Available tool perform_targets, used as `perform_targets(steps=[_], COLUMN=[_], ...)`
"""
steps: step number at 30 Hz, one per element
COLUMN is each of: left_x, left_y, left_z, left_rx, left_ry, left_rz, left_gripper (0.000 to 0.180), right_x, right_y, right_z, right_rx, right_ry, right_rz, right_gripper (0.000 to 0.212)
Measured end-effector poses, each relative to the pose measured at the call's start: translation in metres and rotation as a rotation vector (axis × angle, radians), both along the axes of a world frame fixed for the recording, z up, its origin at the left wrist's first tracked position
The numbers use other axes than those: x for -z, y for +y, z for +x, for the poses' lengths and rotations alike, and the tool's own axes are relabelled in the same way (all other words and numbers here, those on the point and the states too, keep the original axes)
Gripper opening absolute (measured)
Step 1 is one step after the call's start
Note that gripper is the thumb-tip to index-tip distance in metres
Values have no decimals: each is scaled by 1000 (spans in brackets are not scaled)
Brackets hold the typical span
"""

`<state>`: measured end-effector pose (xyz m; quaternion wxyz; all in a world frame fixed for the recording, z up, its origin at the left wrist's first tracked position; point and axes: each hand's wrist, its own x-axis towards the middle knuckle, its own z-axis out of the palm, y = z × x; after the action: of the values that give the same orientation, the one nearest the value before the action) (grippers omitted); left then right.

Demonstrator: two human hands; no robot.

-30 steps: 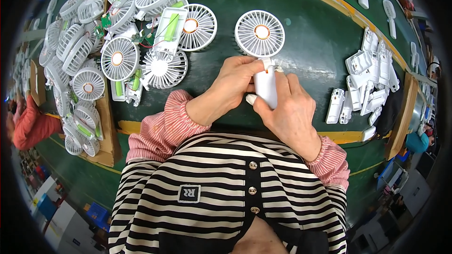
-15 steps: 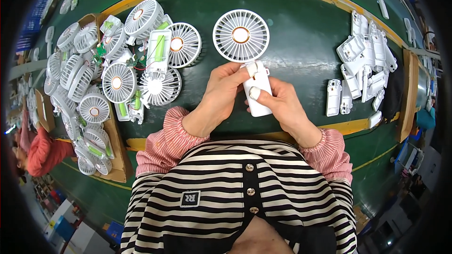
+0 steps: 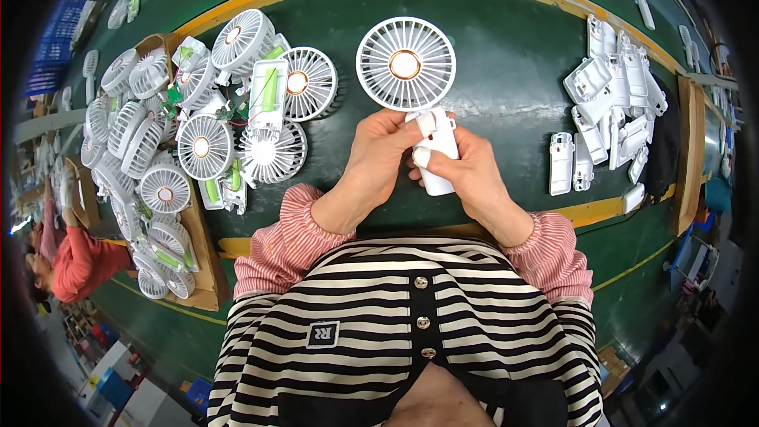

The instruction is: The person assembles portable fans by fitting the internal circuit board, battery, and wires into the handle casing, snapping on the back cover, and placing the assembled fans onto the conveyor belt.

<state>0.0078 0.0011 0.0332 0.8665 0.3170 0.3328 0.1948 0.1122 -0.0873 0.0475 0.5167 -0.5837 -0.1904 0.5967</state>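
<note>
Between my two hands is a white handheld fan, its round slatted head (image 3: 405, 64) pointing away from me and its handle (image 3: 439, 177) toward me. My left hand (image 3: 375, 153) grips the handle's upper end, with the thumb pressed on it just below the head. Lower down, my right hand (image 3: 476, 170) wraps the handle from the right, its thumb lying across the front. White coverings sit on both thumb tips. The fingers behind the handle are mostly hidden.
Many unfinished fans (image 3: 202, 146) with green batteries and loose wires lie heaped at the left, partly in a cardboard box (image 3: 202, 265). White handle shells (image 3: 617, 95) are piled at the right beside a cardboard edge (image 3: 690, 158). Another person (image 3: 83, 261) in red sits far left.
Both hands still hold the fan's handle, and the right thumb has shifted slightly. The view has moved a little. The person at the far left has raised an arm.
</note>
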Motion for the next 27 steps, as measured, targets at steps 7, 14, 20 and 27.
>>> perform_targets(steps=[7, 14, 20, 27], left_x=[10, 5, 16, 32], left_y=[-1, 4, 9, 2], left_z=[-1, 7, 12, 5], left_rx=[5, -5, -92, -168], left_ry=[-136, -128, -80, 150], left_rz=[74, 116, 179, 592], left_gripper=[23, 26, 35, 20], right_x=[10, 9, 12, -2], right_y=[1, 8, 19, 126], right_z=[-1, 8, 20, 52], right_rx=[66, 46, 31, 27], right_ry=[-37, -64, -200, -990], right_rz=[53, 69, 140, 355], right_gripper=[26, 26, 30, 43])
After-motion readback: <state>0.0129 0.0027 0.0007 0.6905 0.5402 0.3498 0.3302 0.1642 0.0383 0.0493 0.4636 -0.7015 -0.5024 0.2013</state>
